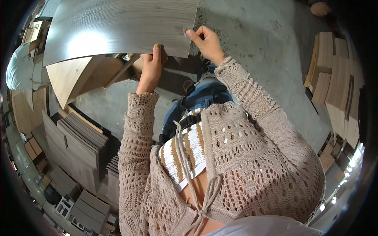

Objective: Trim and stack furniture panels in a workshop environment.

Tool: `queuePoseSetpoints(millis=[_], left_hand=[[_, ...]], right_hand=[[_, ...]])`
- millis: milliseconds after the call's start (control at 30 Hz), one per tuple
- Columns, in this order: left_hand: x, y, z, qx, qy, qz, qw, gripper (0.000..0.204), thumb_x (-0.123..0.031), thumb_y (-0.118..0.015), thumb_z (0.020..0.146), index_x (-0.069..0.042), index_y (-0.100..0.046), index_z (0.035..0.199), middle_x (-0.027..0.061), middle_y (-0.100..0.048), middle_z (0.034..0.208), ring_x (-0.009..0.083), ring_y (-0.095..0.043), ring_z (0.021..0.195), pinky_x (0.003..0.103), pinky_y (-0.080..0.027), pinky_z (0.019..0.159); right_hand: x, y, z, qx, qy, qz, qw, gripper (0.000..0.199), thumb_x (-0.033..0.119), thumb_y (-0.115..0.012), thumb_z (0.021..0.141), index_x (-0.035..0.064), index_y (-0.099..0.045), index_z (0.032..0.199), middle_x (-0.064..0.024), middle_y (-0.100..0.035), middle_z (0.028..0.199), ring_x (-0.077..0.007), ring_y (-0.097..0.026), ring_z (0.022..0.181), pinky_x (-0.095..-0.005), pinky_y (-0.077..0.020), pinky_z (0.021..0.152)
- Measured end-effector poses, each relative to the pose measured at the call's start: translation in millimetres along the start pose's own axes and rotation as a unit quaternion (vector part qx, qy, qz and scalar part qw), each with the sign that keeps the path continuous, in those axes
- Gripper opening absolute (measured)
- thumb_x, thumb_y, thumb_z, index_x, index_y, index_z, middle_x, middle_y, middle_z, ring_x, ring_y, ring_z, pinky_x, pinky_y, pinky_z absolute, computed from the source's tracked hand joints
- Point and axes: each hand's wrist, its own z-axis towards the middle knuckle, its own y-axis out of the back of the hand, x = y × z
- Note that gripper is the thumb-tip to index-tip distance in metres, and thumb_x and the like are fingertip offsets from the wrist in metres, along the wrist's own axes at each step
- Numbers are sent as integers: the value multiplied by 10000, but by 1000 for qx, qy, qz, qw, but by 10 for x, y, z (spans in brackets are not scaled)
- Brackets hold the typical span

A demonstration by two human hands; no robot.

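Observation:
A large grey wood-grain panel (130, 23) lies in front of me, its glossy face up and a bright glare on its left part. My left hand (151, 67) is closed on the panel's near edge, thumb on top and fingers hidden underneath. At the panel's right edge, near its corner, my right hand (208, 43) is closed in a pinch. Something small and pale shows by its thumb tip, too small to name. Below the panel, light wooden boards (69, 78) stand on edge and partly show.
Stacked grey panels (80, 135) lean at the left. Wooden boards (334, 74) are piled at the far right. A co-worker in a pale shirt (19, 69) is at the left edge. Thin strip scraps (201, 17) lie on the concrete floor (267, 51) beyond the panel.

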Motion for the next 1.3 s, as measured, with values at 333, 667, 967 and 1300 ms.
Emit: queuePoseSetpoints(millis=[333, 667, 967, 1300], left_hand=[[-31, -192, 230, -57, -86, 12, 995, 429, -339, -512, 917, 63, -411, 1027, 64, -496, 847, 99, -441, 715, 237, -407, 621], [-15, -274, 261, -74, -32, -5, 997, 379, -357, -508, 915, 7, -484, 1015, 48, -501, 922, 122, -494, 828, 309, -440, 793], [83, -298, 263, -57, -95, -97, 989, 366, -322, -551, 899, -3, -464, 1056, 45, -505, 904, 105, -483, 746, 255, -428, 671], [161, -882, -45, 105, -36, -174, 978, 239, -200, -531, 908, 32, -510, 965, 87, -617, 893, 136, -578, 792, 271, -474, 750]], right_hand=[[65, 163, 134, -45, 17, -7, 999, 428, 448, -661, 798, 53, -539, 687, 9, -510, 583, -72, -448, 557, -247, -401, 505], [-353, 228, 662, -48, -24, -97, 994, 562, 624, -589, 762, 65, -576, 706, -11, -559, 618, -136, -510, 568, -321, -441, 596], [-450, 95, -746, 130, 17, -127, 983, 404, 475, -660, 757, 93, -547, 689, -35, -512, 670, -201, -510, 713, -319, -369, 721], [-652, 1345, -438, 117, -506, 404, 753, 568, 679, -418, 814, 112, -438, 781, 19, -396, 554, -134, -406, 506, -320, -384, 473]])
